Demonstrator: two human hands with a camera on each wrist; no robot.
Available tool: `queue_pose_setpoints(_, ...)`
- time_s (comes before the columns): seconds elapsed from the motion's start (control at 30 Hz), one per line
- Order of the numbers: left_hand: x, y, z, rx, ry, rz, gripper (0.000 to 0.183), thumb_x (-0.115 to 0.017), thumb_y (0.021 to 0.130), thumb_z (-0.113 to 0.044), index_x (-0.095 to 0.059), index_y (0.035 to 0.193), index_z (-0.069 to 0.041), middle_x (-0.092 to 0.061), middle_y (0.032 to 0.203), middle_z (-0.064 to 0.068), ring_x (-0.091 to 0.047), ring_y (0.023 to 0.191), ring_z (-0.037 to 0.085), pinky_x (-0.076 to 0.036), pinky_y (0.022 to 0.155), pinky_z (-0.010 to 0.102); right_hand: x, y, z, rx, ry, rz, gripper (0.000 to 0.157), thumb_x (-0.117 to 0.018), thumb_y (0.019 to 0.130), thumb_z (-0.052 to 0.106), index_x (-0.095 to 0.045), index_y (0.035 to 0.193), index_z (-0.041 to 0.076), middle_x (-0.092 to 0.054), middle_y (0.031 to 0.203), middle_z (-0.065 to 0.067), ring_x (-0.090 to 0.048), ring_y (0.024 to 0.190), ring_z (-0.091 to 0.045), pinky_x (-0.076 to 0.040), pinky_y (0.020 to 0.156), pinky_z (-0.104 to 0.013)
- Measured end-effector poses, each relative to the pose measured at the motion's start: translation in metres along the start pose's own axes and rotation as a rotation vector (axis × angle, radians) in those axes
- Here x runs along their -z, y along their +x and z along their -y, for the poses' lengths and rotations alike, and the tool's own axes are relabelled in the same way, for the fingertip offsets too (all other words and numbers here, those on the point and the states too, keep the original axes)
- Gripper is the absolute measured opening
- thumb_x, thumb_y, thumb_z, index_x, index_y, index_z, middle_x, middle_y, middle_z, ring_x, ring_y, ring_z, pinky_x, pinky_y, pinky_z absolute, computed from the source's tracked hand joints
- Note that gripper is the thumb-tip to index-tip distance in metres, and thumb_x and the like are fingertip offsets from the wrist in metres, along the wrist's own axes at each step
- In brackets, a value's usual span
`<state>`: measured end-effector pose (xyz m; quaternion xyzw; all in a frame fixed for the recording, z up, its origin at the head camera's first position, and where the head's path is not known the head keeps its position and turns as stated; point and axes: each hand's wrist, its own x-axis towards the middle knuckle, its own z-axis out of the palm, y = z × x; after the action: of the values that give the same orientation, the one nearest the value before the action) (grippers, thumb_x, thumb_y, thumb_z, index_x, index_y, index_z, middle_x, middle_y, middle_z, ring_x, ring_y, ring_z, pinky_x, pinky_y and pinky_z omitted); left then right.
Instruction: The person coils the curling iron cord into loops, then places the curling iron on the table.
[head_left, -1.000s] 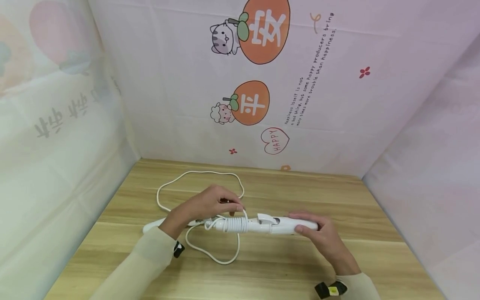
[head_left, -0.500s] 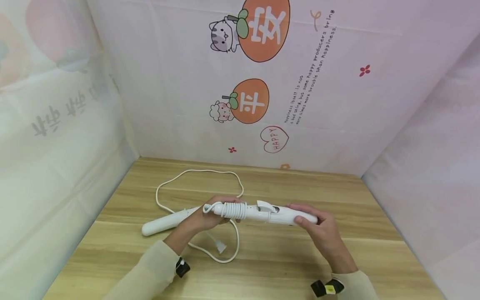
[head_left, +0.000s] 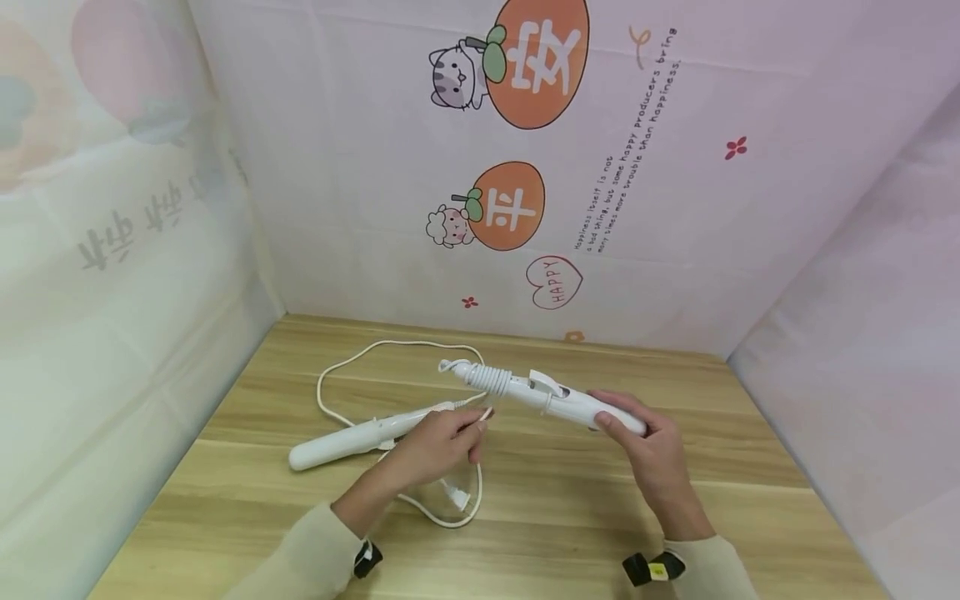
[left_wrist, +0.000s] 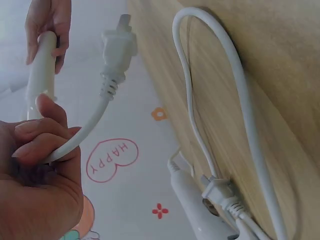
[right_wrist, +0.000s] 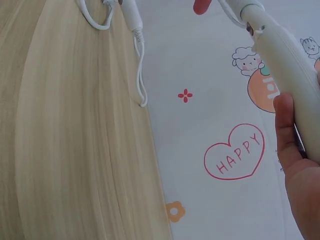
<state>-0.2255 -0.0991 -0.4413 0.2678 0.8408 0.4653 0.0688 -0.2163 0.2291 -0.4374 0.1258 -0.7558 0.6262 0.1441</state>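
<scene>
Two white curling irons are in view. My right hand [head_left: 652, 454] grips the thick rounded end of one curling iron [head_left: 570, 404], held above the table and tilted, its narrow end pointing up and to the left. A white cord [head_left: 489, 379] is wound in several turns round that narrow end. My left hand [head_left: 442, 442], just below the turns, pinches the cord's free end [left_wrist: 85, 135] between curled fingers. A two-pin plug [left_wrist: 117, 50] sticks out past the fingers in the left wrist view. The second curling iron [head_left: 337, 443] lies on the table at left.
The second iron's loose cord [head_left: 397, 342] loops across the wooden table [head_left: 570, 517], with its plug [head_left: 458, 497] lying near my left hand. Printed cloth walls [head_left: 360, 167] stand behind and at both sides.
My right hand has lifted the curling iron away from me and tilted its wrapped end up. My left hand has moved from over the turns of cord to below them.
</scene>
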Motion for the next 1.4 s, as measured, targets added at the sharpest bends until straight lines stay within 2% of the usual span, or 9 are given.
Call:
queue_pose_setpoints(0.17,-0.005,-0.002,-0.009,-0.081,0.177,-0.005,0.039,-0.048,0.117,-0.021,-0.062,0.081,-0.017,-0.062,0.069,-0.012,-0.044,0.057,0.002,-0.040,0.059,0.023,-0.004,-0.001,-0.004,-0.006,-0.074,-0.031,0.028,-0.079,0.099,0.000,-0.078,0.127,-0.003,-0.079,0.123,0.009,-0.071,0.100,-0.009,-0.060,0.083,-0.020)
queue_pose_setpoints(0.3,-0.002,-0.004,-0.016,-0.102,0.245,-0.024,0.041,-0.051,0.116,-0.019,-0.058,0.076,-0.020,-0.062,0.065,-0.010,-0.047,0.057,0.001,-0.042,0.060,0.024,-0.006,-0.002,-0.007,0.001,-0.124,-0.030,0.027,-0.081,0.098,0.003,-0.080,0.125,0.001,-0.080,0.122,0.008,-0.072,0.096,-0.008,-0.060,0.078,-0.020)
queue_pose_setpoints(0.43,0.006,-0.006,-0.021,-0.100,0.316,-0.017,0.041,-0.054,0.115,-0.022,-0.057,0.074,-0.021,-0.059,0.063,-0.016,-0.048,0.056,0.000,-0.044,0.063,0.025,-0.006,-0.004,-0.010,0.028,-0.194,0.013,0.025,-0.082,0.097,0.006,-0.082,0.123,0.006,-0.079,0.127,-0.001,-0.072,0.099,-0.005,-0.061,0.077,-0.021)
queue_pose_setpoints(0.57,0.017,-0.006,-0.025,-0.104,0.369,-0.026,0.031,-0.061,0.112,-0.025,-0.067,0.081,-0.022,-0.058,0.063,-0.019,-0.049,0.057,-0.001,-0.045,0.064,0.026,-0.002,-0.007,-0.010,0.064,-0.233,0.092,0.027,-0.082,0.097,0.005,-0.082,0.124,0.008,-0.076,0.132,-0.011,-0.072,0.107,-0.007,-0.062,0.081,-0.023)
queue_pose_setpoints(0.8,0.025,-0.003,-0.026,-0.107,0.283,0.035,0.022,-0.063,0.111,-0.024,-0.075,0.092,-0.020,-0.065,0.067,-0.018,-0.053,0.059,-0.002,-0.045,0.064,0.025,-0.001,-0.013,-0.010,0.069,-0.202,0.157,0.028,-0.080,0.098,0.003,-0.080,0.126,0.006,-0.073,0.136,-0.020,-0.073,0.113,-0.012,-0.062,0.083,-0.024)
queue_pose_setpoints(1.0,0.022,-0.003,-0.021,-0.205,0.261,0.098,0.029,-0.063,0.112,-0.024,-0.067,0.083,-0.022,-0.059,0.064,-0.018,-0.045,0.053,-0.004,-0.039,0.059,0.019,-0.002,-0.015,-0.011,-0.105,-0.167,0.091,0.029,-0.078,0.103,0.016,-0.079,0.129,0.005,-0.078,0.126,0.005,-0.075,0.100,-0.012,-0.062,0.086,-0.026)
queue_pose_setpoints(1.1,0.025,-0.003,-0.023,-0.235,0.247,0.069,0.027,-0.064,0.111,-0.022,-0.069,0.084,-0.021,-0.060,0.064,-0.017,-0.047,0.054,-0.005,-0.039,0.056,0.019,-0.002,-0.014,-0.011,-0.163,-0.138,0.083,0.031,-0.077,0.104,0.019,-0.078,0.131,0.004,-0.079,0.120,0.012,-0.077,0.095,-0.016,-0.062,0.088,-0.029)
queue_pose_setpoints(1.2,0.032,-0.004,-0.025,-0.229,0.241,0.016,0.021,-0.066,0.110,-0.022,-0.075,0.091,-0.018,-0.062,0.065,-0.016,-0.049,0.055,-0.005,-0.040,0.055,0.020,-0.003,-0.012,-0.009,-0.142,-0.163,0.098,0.030,-0.078,0.103,0.019,-0.079,0.130,0.005,-0.079,0.123,0.008,-0.076,0.096,-0.014,-0.062,0.086,-0.028)
queue_pose_setpoints(1.4,0.047,0.000,-0.025,-0.217,0.331,-0.019,0.017,-0.069,0.108,-0.027,-0.081,0.101,-0.018,-0.071,0.077,-0.013,-0.051,0.063,-0.004,-0.046,0.063,0.022,-0.002,-0.011,-0.008,0.017,-0.188,0.216,0.024,-0.080,0.099,0.008,-0.081,0.124,0.006,-0.077,0.132,-0.008,-0.074,0.102,-0.009,-0.064,0.080,-0.027)
